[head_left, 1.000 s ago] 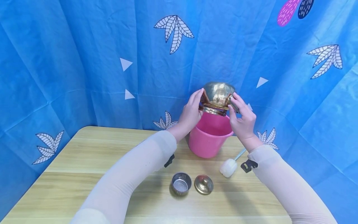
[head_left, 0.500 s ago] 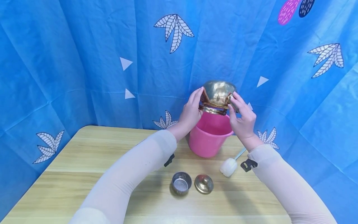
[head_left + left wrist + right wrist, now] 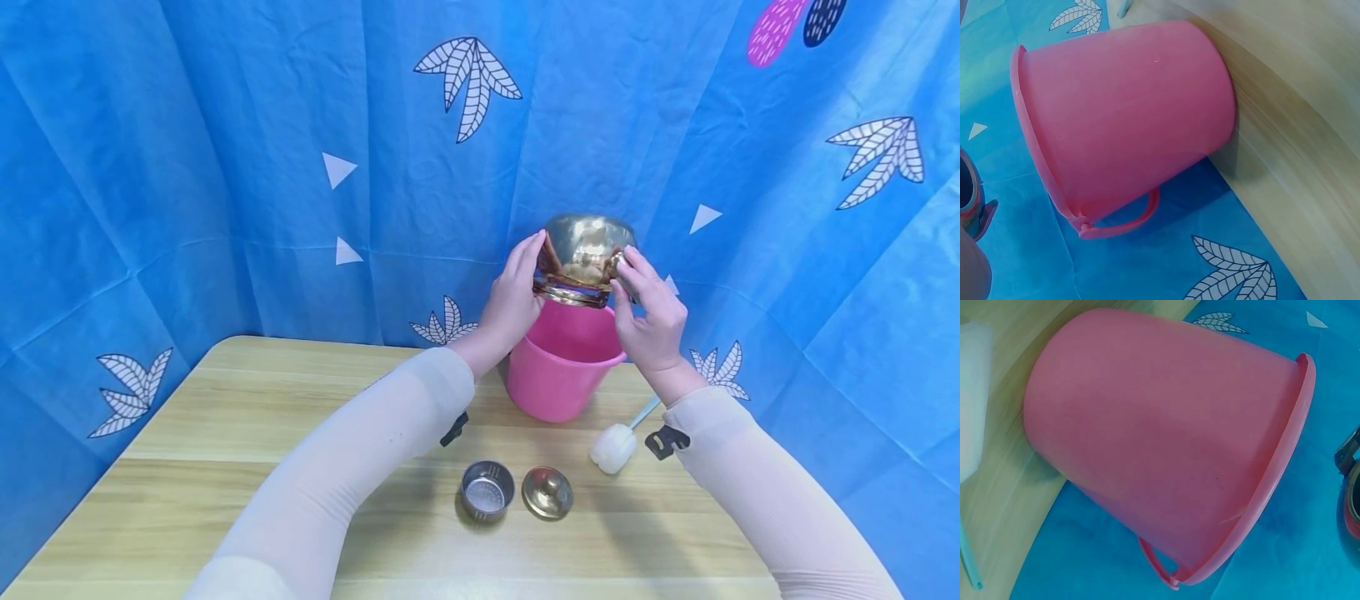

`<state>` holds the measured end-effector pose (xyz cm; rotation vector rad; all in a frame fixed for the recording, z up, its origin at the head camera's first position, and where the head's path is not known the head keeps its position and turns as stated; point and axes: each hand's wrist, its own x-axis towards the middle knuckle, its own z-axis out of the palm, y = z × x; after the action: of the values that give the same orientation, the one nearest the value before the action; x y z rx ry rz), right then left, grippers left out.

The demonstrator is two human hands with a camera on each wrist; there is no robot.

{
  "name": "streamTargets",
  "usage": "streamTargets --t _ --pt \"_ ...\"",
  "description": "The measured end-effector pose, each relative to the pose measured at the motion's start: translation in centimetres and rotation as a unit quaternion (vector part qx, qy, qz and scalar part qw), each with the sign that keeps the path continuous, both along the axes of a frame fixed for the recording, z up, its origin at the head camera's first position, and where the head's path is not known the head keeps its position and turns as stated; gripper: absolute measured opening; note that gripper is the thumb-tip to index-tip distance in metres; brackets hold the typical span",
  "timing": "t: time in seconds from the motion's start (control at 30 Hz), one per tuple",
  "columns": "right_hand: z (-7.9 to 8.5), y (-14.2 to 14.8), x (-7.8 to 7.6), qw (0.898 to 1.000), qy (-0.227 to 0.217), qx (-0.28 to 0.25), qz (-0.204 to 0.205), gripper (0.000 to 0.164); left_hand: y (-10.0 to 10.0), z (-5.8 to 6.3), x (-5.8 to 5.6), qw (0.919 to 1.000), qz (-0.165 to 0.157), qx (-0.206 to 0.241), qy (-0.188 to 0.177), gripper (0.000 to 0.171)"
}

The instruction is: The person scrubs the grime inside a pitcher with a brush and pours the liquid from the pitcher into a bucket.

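Above the pink bucket (image 3: 561, 367), the left hand (image 3: 513, 304) and right hand (image 3: 652, 321) each grip a side of the upturned metal pot (image 3: 587, 254), seemingly draining it; next it likely needs righting

Backdrop: blue cloth curtain (image 3: 225, 167) printed with white leaves and triangles, hanging behind and around a light wooden table (image 3: 187, 467).

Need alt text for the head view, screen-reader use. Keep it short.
Both hands, left hand and right hand, hold a shiny metal pot tipped over a pink bucket on a wooden table. Nearer the camera lie a metal strainer cup, a round lid and a white sponge brush.
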<state>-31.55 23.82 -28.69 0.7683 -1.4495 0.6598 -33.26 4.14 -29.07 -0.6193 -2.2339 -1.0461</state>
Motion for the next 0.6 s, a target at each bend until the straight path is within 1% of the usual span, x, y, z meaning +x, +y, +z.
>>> streamTargets --t 0.33,0.6 --pt "0.15 -0.16 0.1 1.0 0.017 0.012 0.002 0.029 -0.01 -0.12 -0.08 0.9999 0.0 0.005 0.014 0.098" --pt "0.25 -0.32 0.49 0.999 0.027 0.016 -0.006 0.03 -0.02 -0.12 0.0 0.9997 0.001 0.006 0.022 0.098"
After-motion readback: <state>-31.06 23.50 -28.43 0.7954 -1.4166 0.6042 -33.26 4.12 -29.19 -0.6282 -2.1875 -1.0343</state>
